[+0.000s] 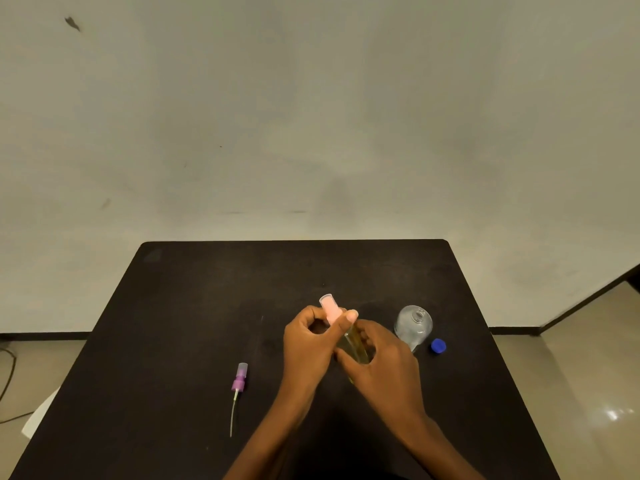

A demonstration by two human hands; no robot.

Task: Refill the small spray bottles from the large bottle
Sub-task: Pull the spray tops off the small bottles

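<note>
While I watch through the head camera, I see both hands close together over the middle of the black table [207, 306]. They hold one small spray bottle [356, 342] between them. It has yellow liquid inside, and it leans with its top end away from me and to the left.

My left hand [306, 344] is curled round the pink top [329, 308] of the small bottle. The end of the pink top sticks out above the fingers. The thumb [350, 317] lies against the bottle just below the pink part.

My right hand [384, 365] grips the glass body of the small bottle lower down. Its fingers wrap round the glass and hide most of it.

To the right of the hands, the large bottle [414, 323] stands on the table. It is round and clear, and its mouth is open. A blue cap [438, 346] lies on the table just beside it, a bit nearer to me.

To the left of the hands, well apart from them, a purple spray head [239, 377] lies flat on the table. Its thin tube [232, 414] points toward me.

Behind the table is a plain pale wall [311, 116]. A shiny floor [571, 375] shows on the right.
</note>
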